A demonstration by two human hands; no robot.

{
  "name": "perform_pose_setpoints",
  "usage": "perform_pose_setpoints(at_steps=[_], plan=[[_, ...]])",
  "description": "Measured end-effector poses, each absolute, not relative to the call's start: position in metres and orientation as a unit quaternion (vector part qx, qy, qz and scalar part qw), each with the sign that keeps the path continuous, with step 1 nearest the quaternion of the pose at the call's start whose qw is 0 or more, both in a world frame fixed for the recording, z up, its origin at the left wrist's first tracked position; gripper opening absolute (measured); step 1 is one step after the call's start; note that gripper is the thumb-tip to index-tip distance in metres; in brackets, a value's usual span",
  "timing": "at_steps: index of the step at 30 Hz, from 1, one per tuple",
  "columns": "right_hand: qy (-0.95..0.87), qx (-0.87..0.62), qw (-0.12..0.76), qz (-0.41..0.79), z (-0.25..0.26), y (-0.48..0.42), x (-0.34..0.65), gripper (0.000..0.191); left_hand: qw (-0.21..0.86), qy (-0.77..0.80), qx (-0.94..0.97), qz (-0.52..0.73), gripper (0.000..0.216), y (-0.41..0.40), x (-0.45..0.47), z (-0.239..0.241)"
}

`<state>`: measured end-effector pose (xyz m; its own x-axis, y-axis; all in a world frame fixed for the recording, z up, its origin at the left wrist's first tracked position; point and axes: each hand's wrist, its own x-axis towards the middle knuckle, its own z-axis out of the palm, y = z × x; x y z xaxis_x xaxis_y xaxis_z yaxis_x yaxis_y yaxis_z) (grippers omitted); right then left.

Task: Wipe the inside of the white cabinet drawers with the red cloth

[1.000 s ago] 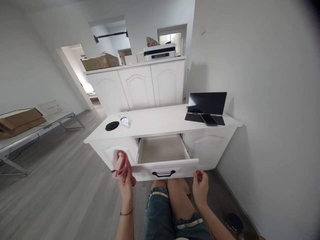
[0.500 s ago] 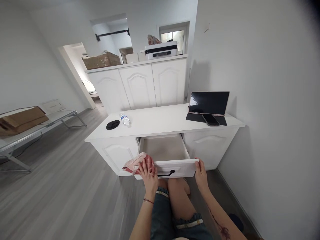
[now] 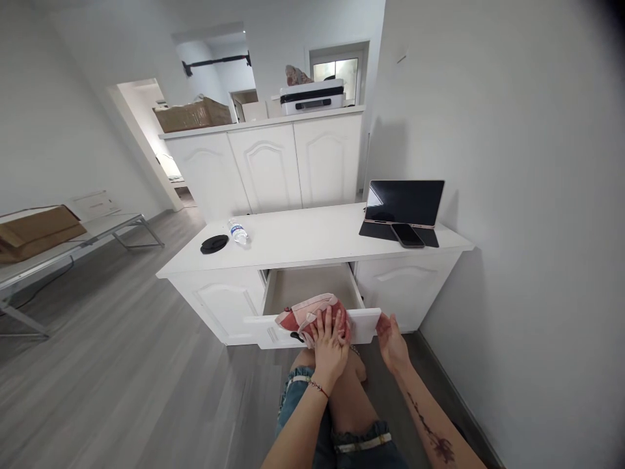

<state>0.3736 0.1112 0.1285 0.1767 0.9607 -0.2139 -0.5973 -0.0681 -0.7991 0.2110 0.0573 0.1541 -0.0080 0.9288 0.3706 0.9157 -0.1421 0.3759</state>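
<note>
A: Cloth moved?
B: Yep, left hand (image 3: 329,346) took pink cloth (image 3: 311,305) rightward along drawer front (image 3: 365,323). Bunched a second ago, flatter now.
A: Handle (image 3: 295,336)?
B: Left end shows now; half-second ago, right end.

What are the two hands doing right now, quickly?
Left hand: open, fingers spread over the pink-and-red cloth against the drawer front.
Right hand: loosely open at the drawer front's right end, nothing seen in it; contact unclear.
</note>
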Motion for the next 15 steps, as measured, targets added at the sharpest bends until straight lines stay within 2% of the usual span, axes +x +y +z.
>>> perform_pose_setpoints(at_steps=[6,15], plan=[[-0.24,-0.395,0.626,0.628,0.129,0.132,0.377,0.054,-0.001,0.573,0.783,0.241,0.071,0.08,0.233,0.154],[-0.322,-0.411,0.598,0.608,0.144,0.14,0.385,0.058,-0.008,0.447,0.868,0.216,0.062,0.102,0.233,0.154]])
